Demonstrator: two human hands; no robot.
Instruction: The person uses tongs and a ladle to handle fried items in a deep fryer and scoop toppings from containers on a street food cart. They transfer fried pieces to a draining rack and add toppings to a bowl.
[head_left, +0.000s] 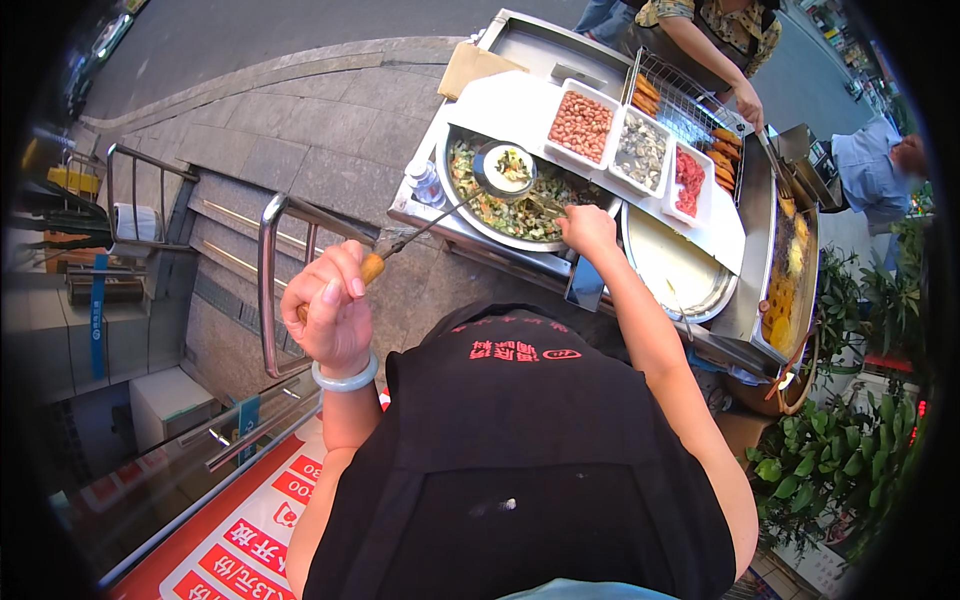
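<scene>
My left hand (327, 309) grips the wooden handle of a long metal ladle (435, 225). Its round head is over a wide metal bowl (480, 231) of chopped vegetables (491, 210). White batter (495, 166) lines the ladle head, with chopped filling (514, 163) in the middle. My right hand (589, 231) is at the bowl's near right side, its fingers closed around a metal utensil (550, 205) whose far end is among the vegetables; its exact kind is unclear. To the right of that hand, a second bowl (701, 309) contains pale batter (667, 251).
White trays of peanuts (580, 126), shucked oysters (641, 152) and red meat (688, 180) sit behind the bowls. A co-worker's hand (748, 105) holds tongs (772, 157) over a fryer (761, 341) of hot oil. Fried cakes (724, 157) rest on a wire rack. A metal handrail (268, 292) stands left.
</scene>
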